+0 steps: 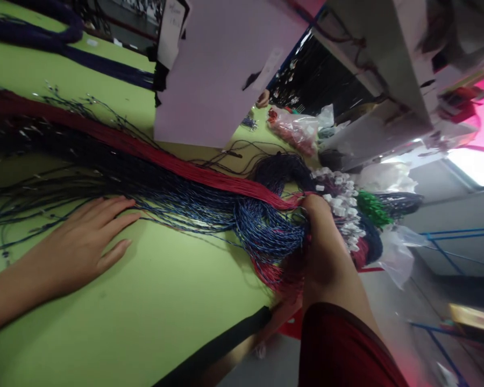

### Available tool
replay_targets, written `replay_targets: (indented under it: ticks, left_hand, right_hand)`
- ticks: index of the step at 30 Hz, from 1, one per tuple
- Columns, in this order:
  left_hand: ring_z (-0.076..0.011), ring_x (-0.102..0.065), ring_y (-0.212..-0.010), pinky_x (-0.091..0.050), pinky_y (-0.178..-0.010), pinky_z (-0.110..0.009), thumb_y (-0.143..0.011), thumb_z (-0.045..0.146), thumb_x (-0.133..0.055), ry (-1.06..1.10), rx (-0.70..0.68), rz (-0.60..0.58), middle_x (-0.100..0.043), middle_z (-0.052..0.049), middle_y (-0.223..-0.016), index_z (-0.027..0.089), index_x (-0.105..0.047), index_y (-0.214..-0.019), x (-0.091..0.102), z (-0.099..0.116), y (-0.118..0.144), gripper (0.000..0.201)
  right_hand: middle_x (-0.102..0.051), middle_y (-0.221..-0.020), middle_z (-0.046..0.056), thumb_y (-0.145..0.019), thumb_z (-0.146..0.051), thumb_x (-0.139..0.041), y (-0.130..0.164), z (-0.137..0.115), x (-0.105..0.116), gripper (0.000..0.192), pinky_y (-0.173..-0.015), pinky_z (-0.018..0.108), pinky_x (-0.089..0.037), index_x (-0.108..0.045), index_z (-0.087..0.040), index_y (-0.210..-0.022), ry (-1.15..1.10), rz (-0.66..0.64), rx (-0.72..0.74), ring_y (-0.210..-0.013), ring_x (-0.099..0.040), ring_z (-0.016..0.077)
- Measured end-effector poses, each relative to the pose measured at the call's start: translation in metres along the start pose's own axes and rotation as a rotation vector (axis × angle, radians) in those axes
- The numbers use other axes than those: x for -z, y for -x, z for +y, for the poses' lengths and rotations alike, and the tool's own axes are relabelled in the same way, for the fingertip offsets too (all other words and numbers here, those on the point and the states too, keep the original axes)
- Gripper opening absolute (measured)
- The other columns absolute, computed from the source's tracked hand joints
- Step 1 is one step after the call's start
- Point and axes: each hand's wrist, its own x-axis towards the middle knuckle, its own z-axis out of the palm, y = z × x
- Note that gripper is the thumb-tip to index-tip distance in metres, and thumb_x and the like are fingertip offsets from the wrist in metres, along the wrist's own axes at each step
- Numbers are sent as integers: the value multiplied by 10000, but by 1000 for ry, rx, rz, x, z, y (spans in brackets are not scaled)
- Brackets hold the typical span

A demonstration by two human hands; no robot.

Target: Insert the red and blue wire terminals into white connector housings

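My left hand (91, 239) lies flat on the yellow-green table, its fingers stretched out against the edge of a long bundle of dark blue twisted wires (185, 201). A band of red wires (210, 177) runs along the top of that bundle. At the right my right hand (315, 207) reaches into the bent end of the wires, where the red strands draw together. Its fingers are hidden, so their grip does not show. Below it hangs a loop of blue twisted wires (270, 231), with more red strands (270, 274) underneath.
Beyond my right arm lie wires with white connectors (342, 207) and green ones (373, 207). A pale panel (218, 70) stands behind the bundle. Farther back are a clear bag of red parts (294, 126) and another person's hand (263, 99). Purple wires (108, 64) lie at upper left.
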Motion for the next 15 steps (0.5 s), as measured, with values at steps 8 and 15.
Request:
replay_targets:
  ticks: [8,15]
  left_hand:
    - [-323,-506,-1300,-334,-1139,-495,-957,337,-391,15,-15,5,-587,-181,-1389,113,-644,-1271,-1,-1,1,461]
    - [-313,-495,-1296,-335,-1131,-505,-959,344,-376,-14,-19,-7,-580,-178,-1387,120,-641,-1256,-1,-1,1,457]
  right_hand:
    - [-694,-1138,93,-966,-333,-569,4,4,8,243,-895,375,-526,-656,-148,-1097,107,-97,133,-1018,-666,199]
    - [-692,-1158,204,-836,-93,-593,15,13,17,184,-880,298,-470,-724,-129,-962,126,-89,262,-1110,-639,266]
